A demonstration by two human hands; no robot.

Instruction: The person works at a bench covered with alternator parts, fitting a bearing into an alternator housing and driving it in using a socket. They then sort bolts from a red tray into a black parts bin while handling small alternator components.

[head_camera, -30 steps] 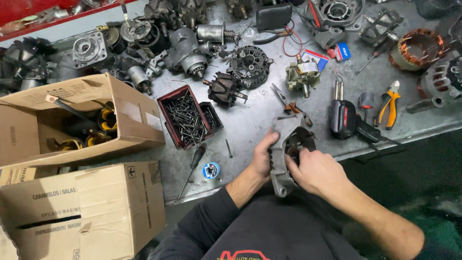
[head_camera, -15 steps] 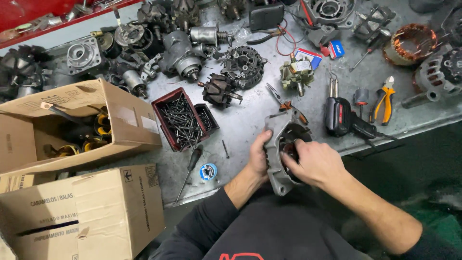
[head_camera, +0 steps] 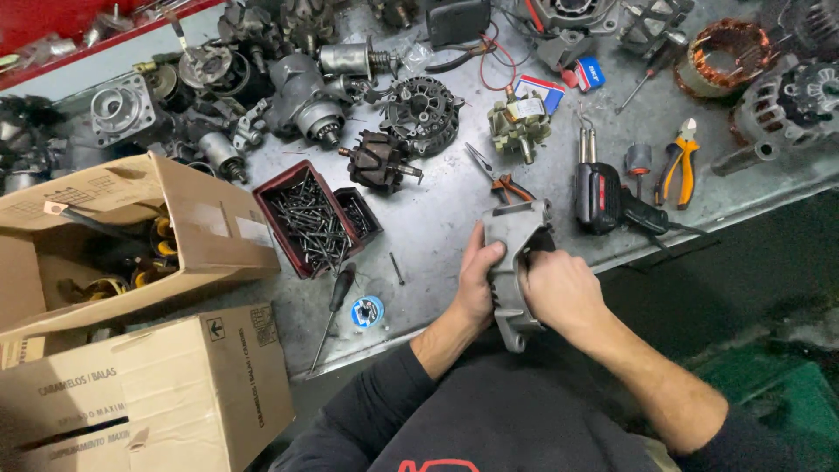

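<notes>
Cluttered grey workbench (head_camera: 437, 218) lies below me. My left hand (head_camera: 476, 284) grips the alternator housing (head_camera: 511, 262) at the bench edge, now turned more edge-on; my right hand (head_camera: 559, 293) curls into its opening, beside the soldering gun (head_camera: 603, 197).

We have one view only, from the head, looking steeply down over our own chest at the scuffed grey metal workbench (head_camera: 437, 218). It sits close: the bench's near edge runs diagonally through the middle, its far side reaches the top border, and dark floor fills the right beyond that edge.
</notes>
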